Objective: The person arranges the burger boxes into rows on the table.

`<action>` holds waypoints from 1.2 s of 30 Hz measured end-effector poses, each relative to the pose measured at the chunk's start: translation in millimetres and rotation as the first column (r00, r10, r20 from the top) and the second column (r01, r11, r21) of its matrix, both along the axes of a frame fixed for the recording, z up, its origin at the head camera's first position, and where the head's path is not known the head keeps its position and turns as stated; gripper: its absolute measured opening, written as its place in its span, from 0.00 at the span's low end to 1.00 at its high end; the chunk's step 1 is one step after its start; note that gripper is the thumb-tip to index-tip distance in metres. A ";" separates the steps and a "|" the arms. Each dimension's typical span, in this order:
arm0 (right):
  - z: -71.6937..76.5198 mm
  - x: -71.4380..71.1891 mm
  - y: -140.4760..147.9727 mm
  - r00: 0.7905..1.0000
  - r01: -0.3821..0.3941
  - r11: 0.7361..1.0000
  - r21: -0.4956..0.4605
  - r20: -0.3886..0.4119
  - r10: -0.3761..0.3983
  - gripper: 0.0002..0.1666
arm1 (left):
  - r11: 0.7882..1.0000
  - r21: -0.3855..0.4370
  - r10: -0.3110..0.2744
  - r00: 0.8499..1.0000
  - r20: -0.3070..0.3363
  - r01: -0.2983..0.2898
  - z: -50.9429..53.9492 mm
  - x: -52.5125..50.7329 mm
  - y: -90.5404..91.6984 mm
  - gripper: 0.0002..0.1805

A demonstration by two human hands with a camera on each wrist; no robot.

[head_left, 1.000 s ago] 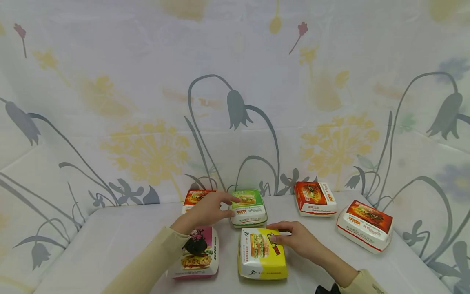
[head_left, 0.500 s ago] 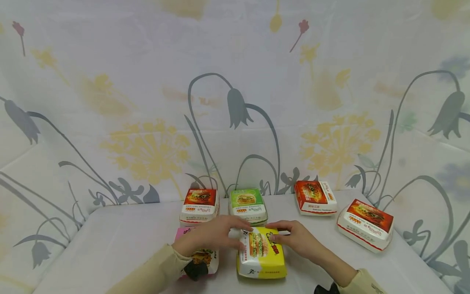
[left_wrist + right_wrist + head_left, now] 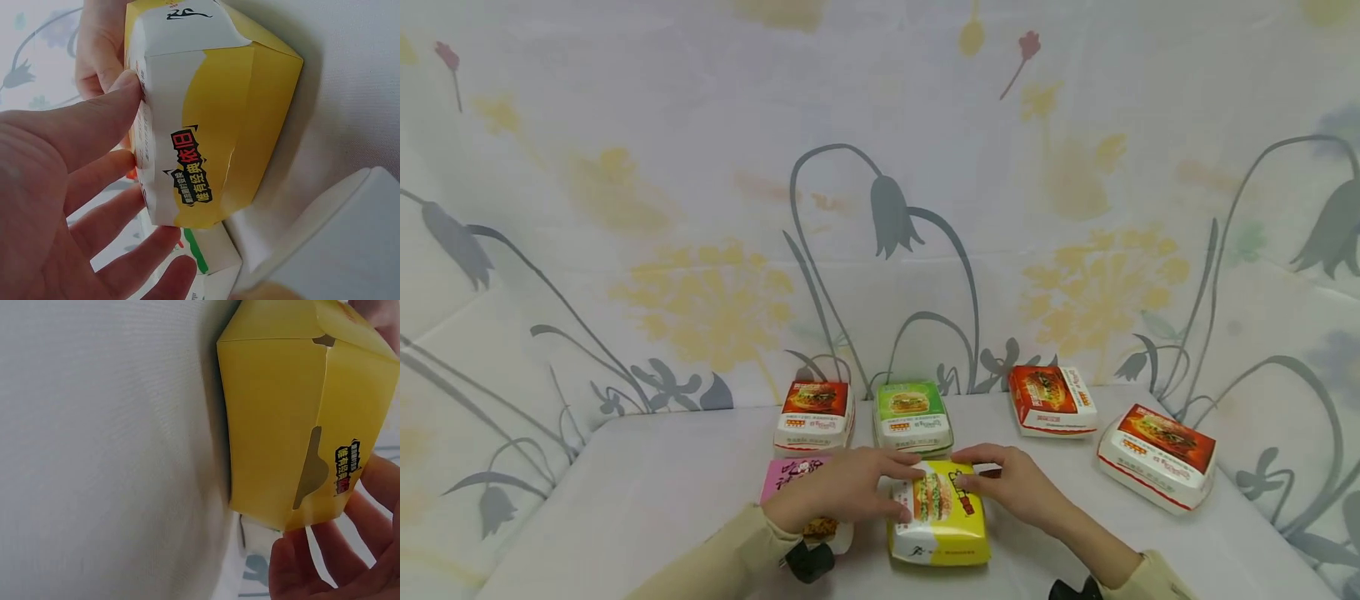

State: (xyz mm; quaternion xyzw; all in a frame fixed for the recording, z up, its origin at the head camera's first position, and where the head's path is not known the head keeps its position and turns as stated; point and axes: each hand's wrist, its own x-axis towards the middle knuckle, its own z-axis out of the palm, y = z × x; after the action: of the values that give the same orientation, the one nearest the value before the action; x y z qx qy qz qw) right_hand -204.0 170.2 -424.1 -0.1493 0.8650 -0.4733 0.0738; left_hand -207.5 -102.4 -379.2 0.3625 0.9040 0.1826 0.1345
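A yellow and white burger box lies on the table between the two hands. My left hand reaches over the pink burger box, hiding much of it. In the left wrist view, the thumb touches the yellow box's top edge, while the spread fingers reach its far side. My right hand holds the far right corner, thumb on top and fingers against the back side. In the right wrist view, the fingers bend around the box's far end. A green and white burger box stands just behind.
A red and white burger box sits left of the green one. On the right are two more red and white boxes, one farther back and one angled nearer. A patterned cloth backdrop rises behind the white table.
My left hand has come back from over the green box and now touches the yellow box. My right hand has stayed at the yellow box's far right corner. The view shifts slightly.
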 end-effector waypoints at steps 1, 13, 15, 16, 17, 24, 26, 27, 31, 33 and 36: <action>0.2 1.2 1.3 1.000 0.008 1.000 0.012 -0.023 -0.008 0.21 | 1.000 -0.002 0.004 1.000 0.003 -0.004 0.3 0.1 0.6 0.30; 3.7 40.9 12.6 0.987 0.108 0.994 0.005 -0.124 -0.106 0.21 | 0.999 -0.011 0.038 0.999 0.020 -0.037 0.3 3.0 2.1 0.30; 3.1 47.4 11.2 0.987 0.106 0.994 -0.018 -0.123 -0.107 0.23 | 0.999 -0.010 0.034 0.999 0.013 -0.034 1.1 3.7 2.3 0.30; 2.7 50.3 10.1 0.987 0.103 0.994 -0.025 -0.118 -0.105 0.24 | 0.999 -0.009 0.031 0.999 0.006 -0.031 1.3 4.0 2.3 0.30; 2.2 53.0 8.7 0.988 0.101 0.995 -0.028 -0.116 -0.103 0.25 | 1.000 -0.009 0.029 1.000 0.000 -0.029 1.2 4.3 2.4 0.30; 2.5 64.3 -3.1 0.992 0.099 0.995 -0.033 -0.078 -0.101 0.26 | 0.999 -0.010 0.032 0.999 -0.026 -0.033 -2.6 4.7 4.3 0.30; 2.9 64.8 -6.0 0.990 0.119 0.993 -0.016 -0.078 -0.120 0.26 | 1.000 -0.006 0.030 0.999 -0.028 -0.030 -2.8 5.2 4.6 0.30; 3.0 64.7 -7.1 0.989 0.127 0.992 -0.005 -0.080 -0.127 0.27 | 1.000 -0.004 0.029 0.999 -0.030 -0.029 -2.7 5.6 4.7 0.30; 3.2 64.3 -7.8 0.987 0.120 0.992 0.037 -0.115 -0.115 0.28 | 1.000 0.000 0.027 0.999 -0.039 -0.027 -1.0 8.0 4.3 0.30; 3.0 63.9 -6.9 0.987 0.112 0.993 0.044 -0.122 -0.106 0.28 | 1.000 0.002 0.024 0.999 -0.042 -0.024 -0.6 8.4 4.0 0.30; 2.6 62.9 -4.7 0.988 0.097 0.994 0.047 -0.127 -0.090 0.28 | 1.000 0.009 0.022 0.999 -0.034 -0.021 0.2 8.1 3.8 0.29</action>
State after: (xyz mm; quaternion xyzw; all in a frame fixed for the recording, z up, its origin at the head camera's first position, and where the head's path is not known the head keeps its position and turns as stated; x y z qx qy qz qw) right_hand -141.1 165.5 -421.5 -0.1358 0.8862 -0.4430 0.0012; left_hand -199.3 -98.6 -379.0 0.3564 0.9091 0.1819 0.1156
